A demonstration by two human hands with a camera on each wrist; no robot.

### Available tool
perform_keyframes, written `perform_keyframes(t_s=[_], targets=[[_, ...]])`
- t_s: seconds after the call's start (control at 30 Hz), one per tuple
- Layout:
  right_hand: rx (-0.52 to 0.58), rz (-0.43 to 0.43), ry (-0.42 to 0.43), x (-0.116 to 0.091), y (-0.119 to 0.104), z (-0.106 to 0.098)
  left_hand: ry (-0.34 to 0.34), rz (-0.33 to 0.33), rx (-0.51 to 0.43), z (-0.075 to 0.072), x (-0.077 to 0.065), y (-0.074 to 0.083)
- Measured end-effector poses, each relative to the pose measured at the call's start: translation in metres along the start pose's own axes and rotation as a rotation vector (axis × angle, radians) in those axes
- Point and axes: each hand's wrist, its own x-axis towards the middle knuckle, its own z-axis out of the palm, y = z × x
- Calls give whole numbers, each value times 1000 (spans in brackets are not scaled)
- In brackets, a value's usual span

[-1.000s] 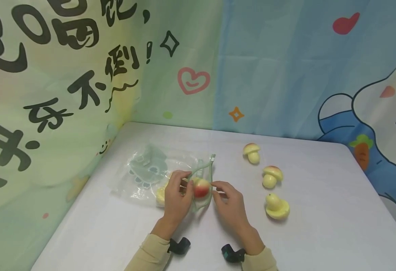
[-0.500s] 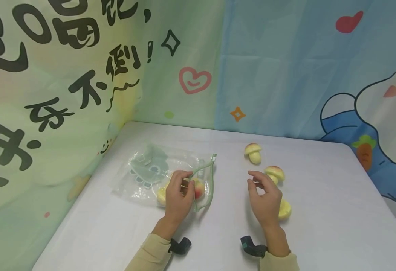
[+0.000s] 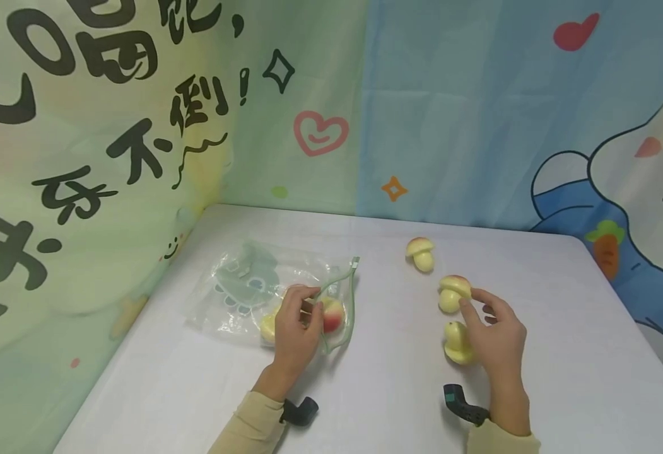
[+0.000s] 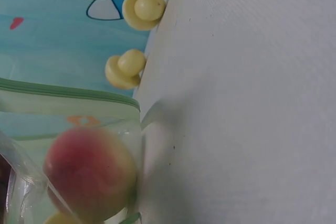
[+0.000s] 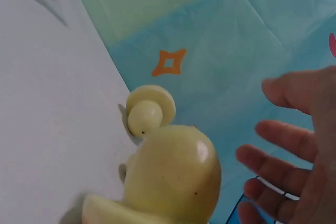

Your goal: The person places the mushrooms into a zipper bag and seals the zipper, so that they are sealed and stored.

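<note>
My left hand [image 3: 297, 328] grips the rim of a clear zip bag [image 3: 234, 321] with green edging, holding its mouth apart. Inside lie a red-and-yellow toy peach [image 3: 334, 315] and a yellow piece [image 3: 267, 328] partly hidden by the hand. In the left wrist view the peach [image 4: 89, 174] shows through the plastic. My right hand [image 3: 500, 340] reaches over the right side with fingers apart and nothing in its grasp. Its fingertips are beside the middle toy mushroom [image 3: 450, 301]; the nearer, stem-up mushroom [image 3: 456, 343] is partly behind the hand. The right wrist view shows this hand [image 5: 286, 166] loosely spread.
Another toy mushroom [image 3: 421, 255] lies farther back on the white table [image 3: 382, 378]. A printed cloth backdrop [image 3: 445, 126] rises behind the table's far edge and along its left side. Black wrist cameras [image 3: 301, 412] sit on both wrists.
My right hand has left the bag's mouth and moved right to the toy mushrooms. The left hand stays on the bag; the peach now lies a little deeper inside.
</note>
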Motion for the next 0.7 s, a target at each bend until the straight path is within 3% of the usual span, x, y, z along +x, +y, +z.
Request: perform_keyframes(t_s=[0.17,0.3,0.43,0.7], targets=[[-105,154,-350,3,4,-9,-13,-20,-3,0,-1,-1],[-193,144,-558,5,5,-12,-14,-19,-1,0,-1,-2],[-227,107,-610,4,5,-11,-12,-21,4,0,-1,-2],[-240,136,-582,1,4,-9,-1,-17,10,1,-2,-3]])
